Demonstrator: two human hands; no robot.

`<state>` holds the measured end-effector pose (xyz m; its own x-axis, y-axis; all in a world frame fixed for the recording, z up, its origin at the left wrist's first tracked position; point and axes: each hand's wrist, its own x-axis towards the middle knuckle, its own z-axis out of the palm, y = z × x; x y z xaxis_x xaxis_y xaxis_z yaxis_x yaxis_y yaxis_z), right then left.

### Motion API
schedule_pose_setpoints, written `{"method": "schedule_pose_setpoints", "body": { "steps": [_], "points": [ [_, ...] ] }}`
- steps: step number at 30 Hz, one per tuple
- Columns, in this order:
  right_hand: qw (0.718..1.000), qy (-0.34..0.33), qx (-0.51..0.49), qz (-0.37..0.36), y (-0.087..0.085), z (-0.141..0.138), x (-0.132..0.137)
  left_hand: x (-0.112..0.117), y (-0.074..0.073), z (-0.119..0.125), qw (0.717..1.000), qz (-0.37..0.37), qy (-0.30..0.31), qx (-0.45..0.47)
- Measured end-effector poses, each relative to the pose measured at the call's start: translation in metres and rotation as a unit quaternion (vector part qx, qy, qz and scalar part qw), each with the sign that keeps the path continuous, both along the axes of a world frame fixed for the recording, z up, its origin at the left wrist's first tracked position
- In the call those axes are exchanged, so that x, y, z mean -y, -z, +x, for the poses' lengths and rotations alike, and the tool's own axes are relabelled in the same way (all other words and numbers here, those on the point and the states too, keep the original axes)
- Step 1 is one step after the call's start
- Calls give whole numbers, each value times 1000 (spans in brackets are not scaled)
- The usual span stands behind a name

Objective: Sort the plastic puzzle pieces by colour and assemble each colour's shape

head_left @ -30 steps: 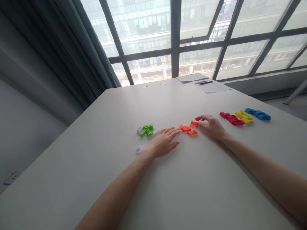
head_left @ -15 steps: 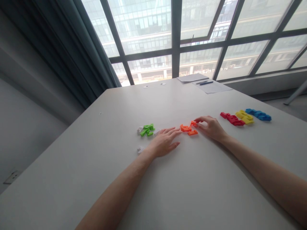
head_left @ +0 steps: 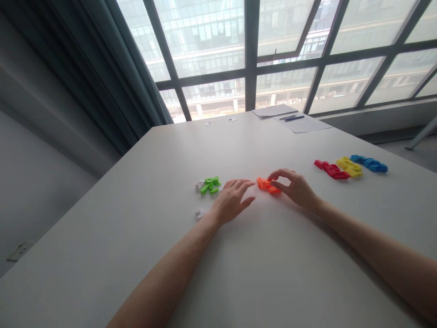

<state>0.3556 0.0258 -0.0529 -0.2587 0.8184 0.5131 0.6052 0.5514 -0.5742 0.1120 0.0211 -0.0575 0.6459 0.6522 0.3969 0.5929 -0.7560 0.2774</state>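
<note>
In the head view, the orange pieces (head_left: 262, 184) lie clustered on the table (head_left: 273, 264) between the hands, the cluster's long axis slanting from far left to near right. The right hand (head_left: 297, 187) has thumb and forefinger narrowly spaced at them, though whether it grips one I cannot tell; the left hand (head_left: 232, 200) holds nothing, thumb spread from fingers, just beside their left end.

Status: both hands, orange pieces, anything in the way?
Right hand at the orange pieces, grip unclear. Left hand open, just left of them. Orange pieces close together, partly hidden by right hand. No obstruction seen between hands and pieces.
</note>
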Motion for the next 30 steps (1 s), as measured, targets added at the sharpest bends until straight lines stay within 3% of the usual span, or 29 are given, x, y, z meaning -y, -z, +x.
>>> {"method": "schedule_pose_setpoints", "body": {
  "steps": [5,18,25,27,30],
  "points": [
    [996,-21,89,25,5,-13,9,0,-2,0,1000,8,10,8],
    [991,-65,119,22,7,-16,11,-4,3,-2,999,15,35,-7],
    [995,18,95,39,4,3,1,-1,-1,-1,999,6,41,-7],
    [994,14,101,25,2,13,-4,0,-2,-1,998,9,52,-18],
    [992,-55,105,-51,0,23,-9,-1,-1,-1,998,13,62,-26]
  ]
}}
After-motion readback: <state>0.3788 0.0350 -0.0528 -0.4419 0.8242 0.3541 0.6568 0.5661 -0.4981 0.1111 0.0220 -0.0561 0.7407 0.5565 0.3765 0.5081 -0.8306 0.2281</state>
